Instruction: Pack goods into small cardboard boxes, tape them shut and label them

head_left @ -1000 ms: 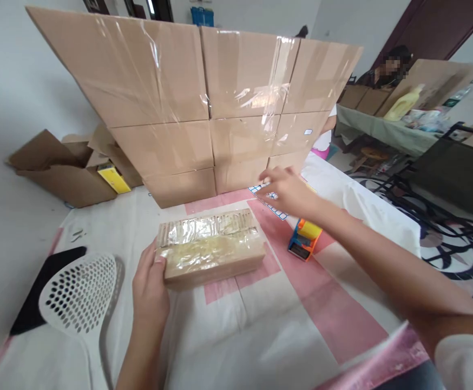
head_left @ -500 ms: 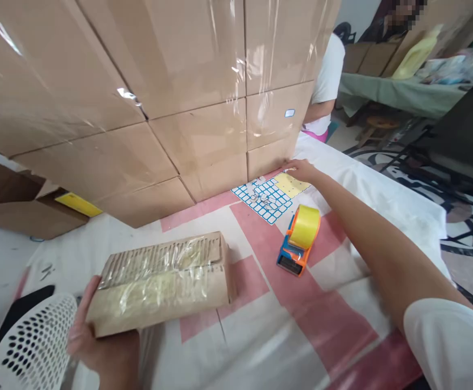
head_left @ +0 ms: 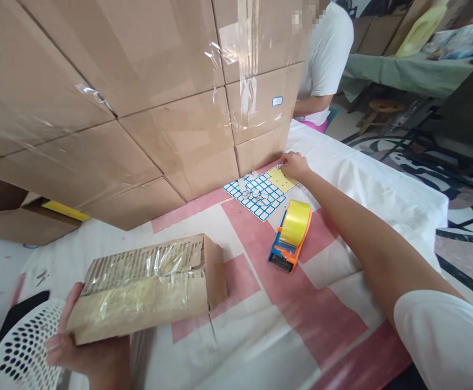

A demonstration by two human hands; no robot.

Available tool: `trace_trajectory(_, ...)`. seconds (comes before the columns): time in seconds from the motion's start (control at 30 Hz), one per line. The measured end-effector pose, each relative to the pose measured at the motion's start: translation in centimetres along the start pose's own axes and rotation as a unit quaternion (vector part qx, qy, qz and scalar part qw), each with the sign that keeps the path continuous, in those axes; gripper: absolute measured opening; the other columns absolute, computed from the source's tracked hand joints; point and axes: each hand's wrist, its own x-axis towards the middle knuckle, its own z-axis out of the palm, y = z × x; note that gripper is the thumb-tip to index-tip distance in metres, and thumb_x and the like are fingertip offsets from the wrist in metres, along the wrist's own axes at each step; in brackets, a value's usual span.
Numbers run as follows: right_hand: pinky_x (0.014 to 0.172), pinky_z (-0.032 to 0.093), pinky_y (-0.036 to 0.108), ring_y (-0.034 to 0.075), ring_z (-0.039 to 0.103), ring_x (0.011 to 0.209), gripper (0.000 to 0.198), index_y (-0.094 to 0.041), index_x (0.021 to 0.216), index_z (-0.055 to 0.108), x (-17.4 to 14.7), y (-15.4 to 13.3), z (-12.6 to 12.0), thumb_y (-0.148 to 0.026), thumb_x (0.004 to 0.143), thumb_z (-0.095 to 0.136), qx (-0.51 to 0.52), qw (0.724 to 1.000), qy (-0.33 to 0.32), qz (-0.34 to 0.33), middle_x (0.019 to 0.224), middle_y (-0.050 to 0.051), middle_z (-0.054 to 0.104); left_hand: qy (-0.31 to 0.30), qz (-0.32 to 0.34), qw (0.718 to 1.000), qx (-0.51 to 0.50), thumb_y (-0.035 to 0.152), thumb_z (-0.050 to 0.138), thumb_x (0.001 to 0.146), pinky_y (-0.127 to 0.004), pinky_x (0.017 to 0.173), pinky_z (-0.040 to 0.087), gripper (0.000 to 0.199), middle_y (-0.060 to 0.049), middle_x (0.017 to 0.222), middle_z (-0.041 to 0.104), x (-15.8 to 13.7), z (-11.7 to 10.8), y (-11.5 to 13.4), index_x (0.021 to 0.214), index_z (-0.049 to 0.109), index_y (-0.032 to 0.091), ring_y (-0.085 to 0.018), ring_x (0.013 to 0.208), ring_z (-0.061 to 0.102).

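Note:
My left hand (head_left: 84, 352) grips the near left end of a taped cardboard box (head_left: 147, 290), fingers underneath and thumb at its side. The box tilts slightly, with clear tape across its top flaps. My right hand (head_left: 296, 166) reaches to the far edge of a sheet of blue-bordered labels (head_left: 256, 197). Its fingers are pinched over the sheet's bare yellow backing (head_left: 281, 180), with a small white label at the fingertips. Several loose label scraps lie on the sheet. Nearer to me, an orange and blue tape dispenser (head_left: 289, 238) with yellow tape lies on the table.
Stacked taped cartons (head_left: 179, 130) form a wall at the back. An open carton (head_left: 25, 222) stands at the left, above a white perforated basket (head_left: 27, 346). A person in a white shirt (head_left: 329, 54) sits beyond the stack. A wooden stool (head_left: 382, 111) stands farther right.
My view has shifted a little to the right. The left hand still holds the box, whose right end now shows more. My right fingers remain at the sheet, now with a small white label visible.

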Motion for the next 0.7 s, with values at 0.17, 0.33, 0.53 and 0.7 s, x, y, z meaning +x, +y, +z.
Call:
trace_trajectory(0.17,0.095,0.046,0.046,0.035,0.057,0.113,0.021,-0.02,0.1,0.074,0.1,0.0,0.1,-0.018,0.083,0.062,0.006,1.0,0.011,0.012,0.118,0.014,0.068,0.053,0.017,0.996,-0.068,0.062,0.043,0.078,-0.057,0.121,0.037,0.064,-0.002,0.105,0.076,0.6,0.4,-1.1,0.112,0.078,0.021,-0.035,0.124,0.063)
trace_trajectory(0.33,0.082,0.05,0.035,0.027,0.065,0.095,0.029,-0.017,0.106,0.073,0.3,0.3,-0.2,-0.011,0.084,0.055,0.038,0.999,0.023,0.02,0.105,0.012,0.074,0.034,0.018,0.998,-0.051,0.06,0.037,0.083,-0.056,0.12,0.038,0.065,-0.002,0.113,0.074,0.4,0.4,-0.9,0.119,0.074,0.021,-0.035,0.128,0.061)
trace_trajectory(0.53,0.073,0.051,0.03,0.022,0.067,0.081,0.035,-0.014,0.111,0.077,0.6,0.7,-0.7,-0.009,0.083,0.055,0.079,0.997,0.0,0.019,0.097,0.01,0.075,0.037,0.034,0.997,-0.052,0.067,0.039,0.08,-0.056,0.123,0.035,0.07,-0.002,0.114,0.074,0.0,0.9,-0.4,0.119,0.075,0.021,-0.035,0.13,0.06)
trace_trajectory(0.7,0.075,0.054,0.03,0.022,0.067,0.082,0.04,-0.015,0.112,0.078,1.3,0.8,-0.3,-0.01,0.074,0.067,0.095,0.995,-0.016,0.002,0.098,0.009,0.075,0.033,0.028,0.997,-0.06,0.067,0.041,0.078,-0.059,0.125,0.031,0.069,0.001,0.114,0.075,-0.1,1.1,-0.2,0.118,0.075,0.023,-0.036,0.135,0.057)
